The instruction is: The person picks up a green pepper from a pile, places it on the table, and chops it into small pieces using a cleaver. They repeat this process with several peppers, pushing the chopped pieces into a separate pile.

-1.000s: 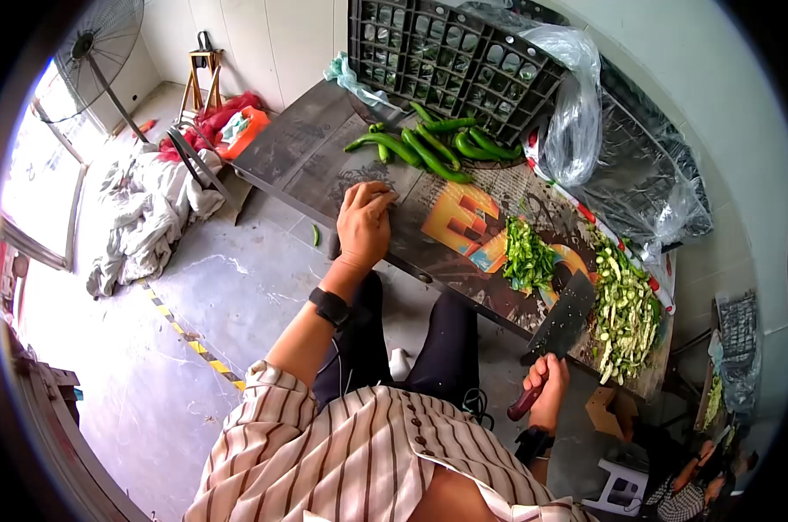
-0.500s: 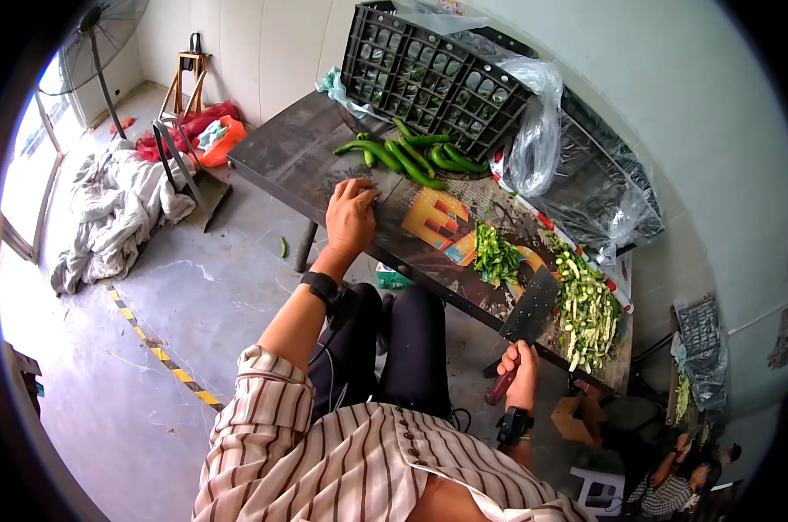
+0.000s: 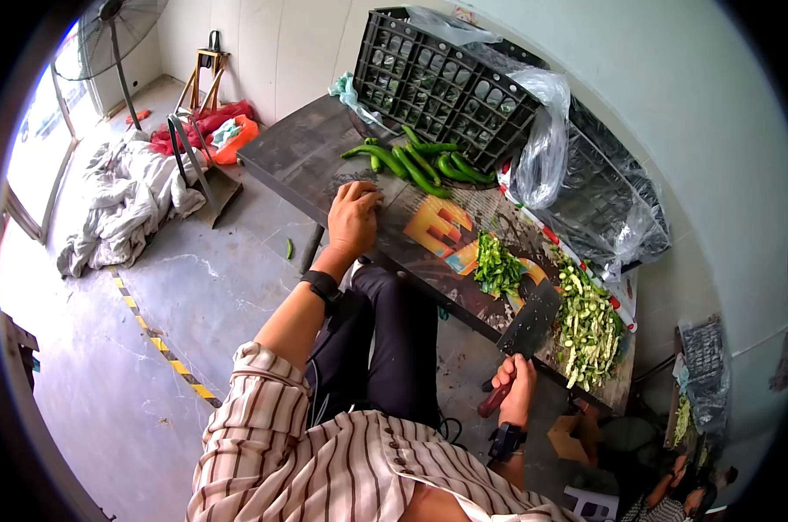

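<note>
My right hand (image 3: 517, 383) grips the dark red handle of a cleaver (image 3: 533, 320), its wide blade speckled with wet bits. The blade reaches over the table's near edge, between a small heap of chopped green pieces (image 3: 498, 268) and a larger pile of pale green chopped pieces (image 3: 587, 326). Resting on the table near its front edge, my left hand (image 3: 355, 216) has its fingers curled together; whether anything lies under them is hidden. Several whole long green peppers (image 3: 422, 165) lie just beyond the left hand.
On the dark table (image 3: 289, 157) a black plastic crate (image 3: 446, 83) stands at the back, with clear plastic film (image 3: 543, 148) hanging from it. A fan (image 3: 111, 35), crumpled cloth (image 3: 128, 204) and a dustpan (image 3: 215, 198) are at left. Another person (image 3: 672, 483) sits at lower right.
The camera view has shifted slightly, and my legs have moved closer together under the table. Both hands stay in nearly the same places, the cleaver still in the right one.
</note>
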### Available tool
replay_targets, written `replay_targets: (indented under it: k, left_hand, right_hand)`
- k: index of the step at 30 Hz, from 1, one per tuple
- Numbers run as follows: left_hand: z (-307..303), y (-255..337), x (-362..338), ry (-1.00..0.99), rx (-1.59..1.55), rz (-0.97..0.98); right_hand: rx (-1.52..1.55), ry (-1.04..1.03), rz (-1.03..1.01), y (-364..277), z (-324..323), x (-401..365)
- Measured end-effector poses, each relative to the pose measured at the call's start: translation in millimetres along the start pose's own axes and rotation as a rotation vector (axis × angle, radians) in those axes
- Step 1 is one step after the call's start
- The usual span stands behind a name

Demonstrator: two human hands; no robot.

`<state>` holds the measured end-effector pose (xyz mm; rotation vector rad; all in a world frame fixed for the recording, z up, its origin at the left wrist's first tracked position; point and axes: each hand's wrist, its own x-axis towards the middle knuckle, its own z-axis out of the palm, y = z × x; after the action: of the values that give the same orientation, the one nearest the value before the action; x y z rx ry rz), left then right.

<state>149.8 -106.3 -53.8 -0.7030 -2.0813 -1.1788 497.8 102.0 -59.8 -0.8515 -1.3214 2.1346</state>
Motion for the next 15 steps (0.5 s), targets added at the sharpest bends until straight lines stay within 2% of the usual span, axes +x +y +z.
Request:
replay_targets:
  k: [15]
  left_hand:
    - [0.1,2.8,-0.6,-0.010,0.087,-0.017]
  right_hand:
    - [0.058,-0.030,0.083,2.8,-9.8,-1.4]
